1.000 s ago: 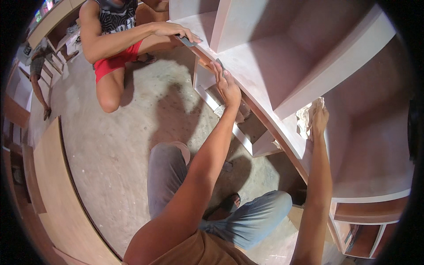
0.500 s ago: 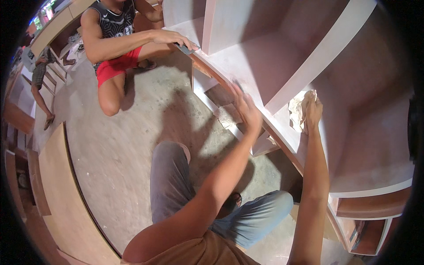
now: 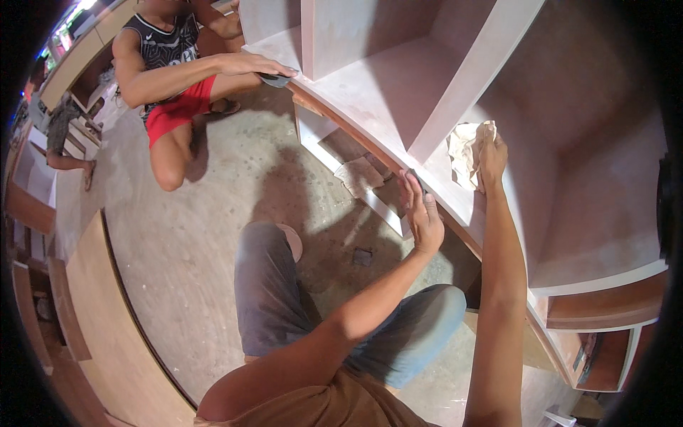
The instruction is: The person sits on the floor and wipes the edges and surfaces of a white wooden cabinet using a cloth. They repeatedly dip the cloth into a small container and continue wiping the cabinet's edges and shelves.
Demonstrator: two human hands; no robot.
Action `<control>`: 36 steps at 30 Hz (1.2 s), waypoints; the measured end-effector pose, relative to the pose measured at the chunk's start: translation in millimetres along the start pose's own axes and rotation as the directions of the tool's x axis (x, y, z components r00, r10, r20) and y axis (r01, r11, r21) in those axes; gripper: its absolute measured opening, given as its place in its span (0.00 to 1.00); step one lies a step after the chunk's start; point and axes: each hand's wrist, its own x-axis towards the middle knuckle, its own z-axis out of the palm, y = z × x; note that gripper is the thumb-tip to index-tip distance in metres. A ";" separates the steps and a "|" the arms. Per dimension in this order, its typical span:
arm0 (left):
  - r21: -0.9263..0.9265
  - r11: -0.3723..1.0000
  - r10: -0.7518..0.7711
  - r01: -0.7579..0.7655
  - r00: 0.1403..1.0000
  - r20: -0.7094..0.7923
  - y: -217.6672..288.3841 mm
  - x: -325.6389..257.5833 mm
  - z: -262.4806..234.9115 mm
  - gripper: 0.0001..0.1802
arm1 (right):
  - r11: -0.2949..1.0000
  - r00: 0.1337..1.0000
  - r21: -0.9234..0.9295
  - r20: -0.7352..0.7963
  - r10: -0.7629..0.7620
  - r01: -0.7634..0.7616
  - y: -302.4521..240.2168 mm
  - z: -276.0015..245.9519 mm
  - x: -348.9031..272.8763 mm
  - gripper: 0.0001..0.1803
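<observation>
Left hand (image 3: pixel 425 222): my fingers grip a dark pad (image 3: pixel 417 181) at the cabinet edge (image 3: pixel 348 124).
Right hand (image 3: pixel 492 162): closed on a crumpled cream cloth (image 3: pixel 463 156).
Cloth position: at the pale shelf (image 3: pixel 466 208), just right of the upright divider (image 3: pixel 475 75).
Co-worker's hand (image 3: pixel 245 64): at the same edge, farther along.

The cabinet (image 3: pixel 366 107) is pinkish white with a reddish-brown lower edge (image 3: pixel 343 123). Against it are a cream cloth (image 3: pixel 464 153) and a dark grey pad (image 3: pixel 416 179); beside it, a co-worker (image 3: pixel 171 71) wears red shorts (image 3: pixel 176 114) and a black tank top (image 3: pixel 165 48) patterned in white.
</observation>
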 end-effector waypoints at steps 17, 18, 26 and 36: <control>-0.173 0.966 -0.217 0.190 0.964 -0.153 20.7 43.0 -5.3 0.32 | 0.998 1.000 -0.057 0.002 -0.021 0.021 15.9 3.8 6.5 0.31; -0.069 0.985 -0.164 0.157 0.981 -0.101 23.2 17.2 -2.8 0.32 | 0.989 0.995 -0.117 -0.037 -0.096 0.091 13.2 4.4 7.6 0.29; -0.184 0.939 -0.308 0.290 0.948 -0.076 31.5 8.8 -5.8 0.31 | 0.981 0.996 0.185 0.086 0.034 -0.049 -9.1 2.1 -16.5 0.27; -0.145 0.967 -0.215 0.211 0.976 -0.013 16.6 -5.1 -1.5 0.29 | 0.998 0.997 -0.005 -0.040 -0.065 0.065 5.5 5.6 4.6 0.29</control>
